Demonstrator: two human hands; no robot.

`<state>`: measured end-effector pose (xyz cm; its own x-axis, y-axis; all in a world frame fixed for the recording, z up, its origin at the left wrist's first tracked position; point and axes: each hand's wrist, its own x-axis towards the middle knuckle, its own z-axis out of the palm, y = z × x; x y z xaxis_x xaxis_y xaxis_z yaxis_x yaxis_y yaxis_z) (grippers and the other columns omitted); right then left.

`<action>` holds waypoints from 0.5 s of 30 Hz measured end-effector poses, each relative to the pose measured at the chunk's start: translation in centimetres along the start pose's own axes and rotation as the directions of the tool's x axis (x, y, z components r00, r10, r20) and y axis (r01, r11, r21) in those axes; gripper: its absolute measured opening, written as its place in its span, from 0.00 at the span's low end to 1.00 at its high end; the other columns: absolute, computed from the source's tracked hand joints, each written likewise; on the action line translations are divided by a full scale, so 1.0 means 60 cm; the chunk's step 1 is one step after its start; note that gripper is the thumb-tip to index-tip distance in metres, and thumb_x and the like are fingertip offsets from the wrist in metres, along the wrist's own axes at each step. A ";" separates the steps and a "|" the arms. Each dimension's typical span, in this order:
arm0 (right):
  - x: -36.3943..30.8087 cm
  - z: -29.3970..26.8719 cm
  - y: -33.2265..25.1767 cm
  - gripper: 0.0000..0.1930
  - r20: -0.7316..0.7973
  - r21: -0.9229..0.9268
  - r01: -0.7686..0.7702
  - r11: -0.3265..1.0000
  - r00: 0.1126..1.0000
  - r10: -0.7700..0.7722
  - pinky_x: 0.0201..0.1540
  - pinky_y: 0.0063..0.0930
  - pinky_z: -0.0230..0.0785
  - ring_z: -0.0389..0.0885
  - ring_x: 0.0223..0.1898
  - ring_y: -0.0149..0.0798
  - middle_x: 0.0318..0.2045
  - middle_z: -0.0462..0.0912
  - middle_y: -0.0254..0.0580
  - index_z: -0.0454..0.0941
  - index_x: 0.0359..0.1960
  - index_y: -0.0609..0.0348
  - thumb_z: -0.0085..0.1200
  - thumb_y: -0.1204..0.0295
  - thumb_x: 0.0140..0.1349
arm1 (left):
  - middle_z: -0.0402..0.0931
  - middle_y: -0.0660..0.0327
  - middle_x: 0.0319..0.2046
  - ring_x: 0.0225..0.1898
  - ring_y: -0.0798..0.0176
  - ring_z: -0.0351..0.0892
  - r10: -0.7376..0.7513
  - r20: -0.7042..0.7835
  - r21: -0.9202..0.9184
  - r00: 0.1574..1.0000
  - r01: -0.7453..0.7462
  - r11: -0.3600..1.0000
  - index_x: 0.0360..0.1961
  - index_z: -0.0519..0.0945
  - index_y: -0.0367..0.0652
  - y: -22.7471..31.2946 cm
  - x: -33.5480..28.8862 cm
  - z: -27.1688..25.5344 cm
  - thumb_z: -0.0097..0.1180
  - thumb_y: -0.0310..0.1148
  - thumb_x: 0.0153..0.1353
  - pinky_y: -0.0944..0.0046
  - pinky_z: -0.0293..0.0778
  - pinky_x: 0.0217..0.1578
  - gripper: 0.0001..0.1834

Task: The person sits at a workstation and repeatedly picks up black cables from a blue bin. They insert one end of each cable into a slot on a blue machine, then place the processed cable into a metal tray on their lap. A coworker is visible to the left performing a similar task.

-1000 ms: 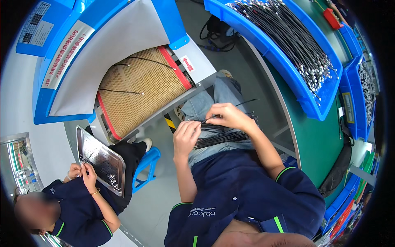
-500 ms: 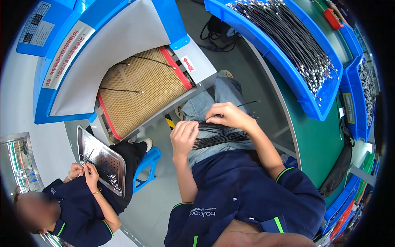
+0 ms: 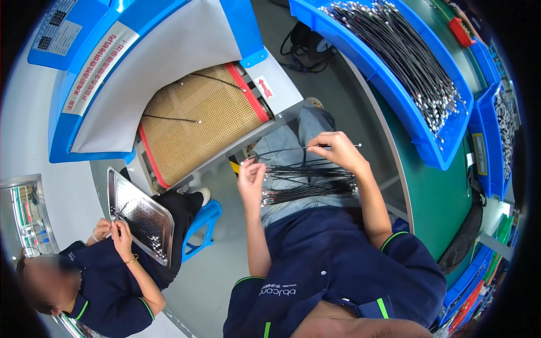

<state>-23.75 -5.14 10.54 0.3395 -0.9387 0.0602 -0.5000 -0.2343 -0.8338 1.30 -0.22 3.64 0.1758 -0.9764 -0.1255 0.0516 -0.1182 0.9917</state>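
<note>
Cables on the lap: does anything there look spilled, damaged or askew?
Nothing looks spilled or damaged. In the pile of black cables, some strands lie slanted across the others, slightly untidy but still together. The single cable in the right hand bows gently, with no kink visible.

The single cable [image 3: 282, 150] is recorded as black with silvery tips; black is likewise noted for the cable bundle [image 3: 310, 190], seen against pale blue jeans [image 3: 276, 209]. The conveyor belt [image 3: 186, 138] is patterned in a fine tan grid and bordered in red. The housing [image 3: 244, 22] is coloured bright blue, its inner panel [image 3: 169, 56] pale grey. The large bin [image 3: 445, 153] is logged as blue, the tabletop [image 3: 434, 191] as green. The navy shirt [image 3: 338, 248] is trimmed in bright green. The silvery tray [image 3: 168, 225] is dotted with perforations.
</note>
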 end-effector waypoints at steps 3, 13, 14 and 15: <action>0.005 0.016 -0.009 0.08 0.053 -0.001 0.035 0.999 0.998 -0.035 0.35 0.34 0.71 0.80 0.31 0.46 0.28 0.82 0.44 0.81 0.31 0.60 0.58 0.68 0.55 | 0.78 0.60 0.34 0.35 0.72 0.76 -0.125 0.076 -0.223 0.989 0.139 0.965 0.52 0.69 0.34 0.014 -0.015 0.047 0.56 0.23 0.60 0.73 0.73 0.38 0.18; 0.002 0.005 -0.011 0.08 0.174 -0.099 -0.014 0.995 0.984 0.031 0.36 0.34 0.71 0.80 0.32 0.46 0.29 0.81 0.44 0.80 0.32 0.60 0.57 0.68 0.55 | 0.75 0.62 0.33 0.34 0.71 0.76 -0.177 -0.112 -0.477 0.978 0.103 0.873 0.44 0.75 0.35 -0.008 -0.017 0.032 0.52 0.27 0.64 0.74 0.75 0.35 0.09; -0.001 0.000 -0.007 0.08 0.161 -0.121 -0.014 0.993 0.986 0.033 0.35 0.33 0.71 0.80 0.31 0.45 0.28 0.81 0.43 0.80 0.32 0.60 0.58 0.69 0.56 | 0.75 0.62 0.33 0.34 0.71 0.76 -0.189 -0.132 -0.488 0.973 0.102 0.867 0.44 0.76 0.35 -0.010 -0.016 0.025 0.52 0.27 0.64 0.74 0.75 0.35 0.09; -0.003 -0.004 -0.002 0.07 0.143 -0.098 0.006 0.995 0.990 0.008 0.35 0.33 0.72 0.80 0.31 0.44 0.28 0.80 0.42 0.80 0.33 0.60 0.58 0.71 0.55 | 0.75 0.62 0.33 0.34 0.71 0.76 -0.201 -0.153 -0.499 0.968 0.100 0.861 0.44 0.76 0.35 -0.012 -0.015 0.019 0.52 0.27 0.64 0.74 0.75 0.35 0.09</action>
<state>-23.92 -5.01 10.77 0.4457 -0.8948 -0.0251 -0.5732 -0.2638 -0.7758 -0.02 0.54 3.08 0.3100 -0.8933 -0.3255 0.5528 -0.1092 0.8261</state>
